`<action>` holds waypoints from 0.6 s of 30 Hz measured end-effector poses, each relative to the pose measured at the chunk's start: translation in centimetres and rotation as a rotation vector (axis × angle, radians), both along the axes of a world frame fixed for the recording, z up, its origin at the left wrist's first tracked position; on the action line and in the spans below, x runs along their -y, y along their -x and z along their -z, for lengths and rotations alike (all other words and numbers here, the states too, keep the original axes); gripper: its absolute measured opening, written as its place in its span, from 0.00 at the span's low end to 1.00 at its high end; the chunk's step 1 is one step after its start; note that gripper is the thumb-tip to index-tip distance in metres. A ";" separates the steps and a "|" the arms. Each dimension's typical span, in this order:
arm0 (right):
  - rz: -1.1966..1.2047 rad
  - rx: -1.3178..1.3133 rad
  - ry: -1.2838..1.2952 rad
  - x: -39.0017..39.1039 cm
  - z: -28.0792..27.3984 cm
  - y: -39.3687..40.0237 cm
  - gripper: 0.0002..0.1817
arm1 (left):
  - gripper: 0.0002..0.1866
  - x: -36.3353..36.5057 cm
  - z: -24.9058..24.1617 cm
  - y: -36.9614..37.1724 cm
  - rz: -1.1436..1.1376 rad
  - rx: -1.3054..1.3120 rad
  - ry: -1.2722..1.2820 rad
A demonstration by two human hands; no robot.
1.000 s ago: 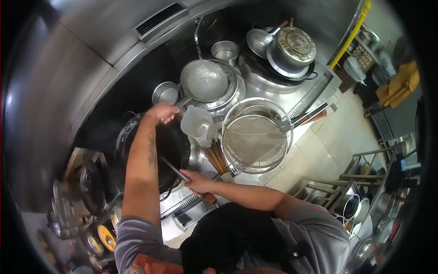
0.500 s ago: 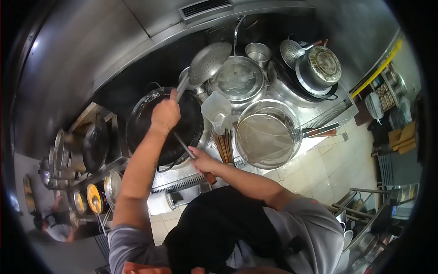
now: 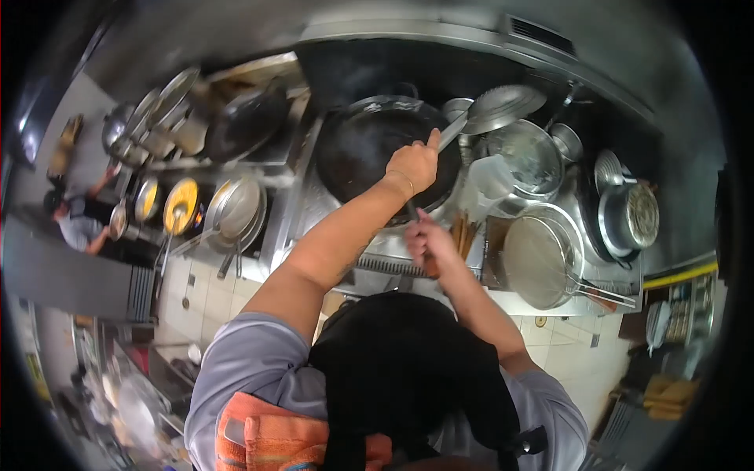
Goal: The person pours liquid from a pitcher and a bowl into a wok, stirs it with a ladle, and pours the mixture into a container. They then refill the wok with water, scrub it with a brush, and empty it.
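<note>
My left hand (image 3: 413, 166) is closed around the shaft of a long skimmer (image 3: 505, 108), its index finger stretched along the metal. Lower down, my right hand (image 3: 430, 239) grips the same tool near its wooden handle end. The shaft slants over a large dark wok (image 3: 369, 149). The skimmer's round perforated head is raised beyond the wok's right side, near a round steel pan (image 3: 530, 157). Close to my right hand are a translucent plastic jug (image 3: 488, 179) and a bundle of thin wooden sticks (image 3: 465, 231).
At right, a mesh strainer (image 3: 538, 259) rests over a wide pot, near an upturned pot (image 3: 640, 213). Pans with yellow contents (image 3: 182, 206) stand on the left stove, beside more strainers (image 3: 238, 208). A co-worker (image 3: 78, 224) is at far left.
My view has swung left, so the stove appears farther right and more of the left side shows. The skimmer head looks flatter, seen more edge-on. Both hands keep their hold.
</note>
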State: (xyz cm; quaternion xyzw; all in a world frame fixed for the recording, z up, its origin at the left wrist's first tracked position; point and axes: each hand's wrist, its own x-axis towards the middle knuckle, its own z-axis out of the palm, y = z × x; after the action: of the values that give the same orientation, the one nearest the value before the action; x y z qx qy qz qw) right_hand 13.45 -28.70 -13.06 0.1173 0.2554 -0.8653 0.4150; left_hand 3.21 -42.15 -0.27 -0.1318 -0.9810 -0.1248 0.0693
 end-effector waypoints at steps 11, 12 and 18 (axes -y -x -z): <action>-0.034 -0.640 -1.097 4.9 -1.9 0.4 0.38 | 0.36 29.3 -0.2 -21.0 -0.504 -0.210 -0.540; -0.003 -0.599 -1.105 5.7 -2.2 -1.1 0.37 | 0.35 31.3 1.4 -23.4 -0.560 -0.170 -0.534; 0.203 0.095 -0.037 8.1 -8.0 -2.2 0.18 | 0.33 37.1 10.2 -32.8 -0.629 0.445 -1.096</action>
State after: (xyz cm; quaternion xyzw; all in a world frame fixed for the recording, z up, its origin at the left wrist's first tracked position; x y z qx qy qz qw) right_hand 15.66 -36.80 -5.03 0.1912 0.2378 -0.8916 0.3346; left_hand 35.97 -79.21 -10.46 0.2436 -0.7583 -0.6030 -0.0447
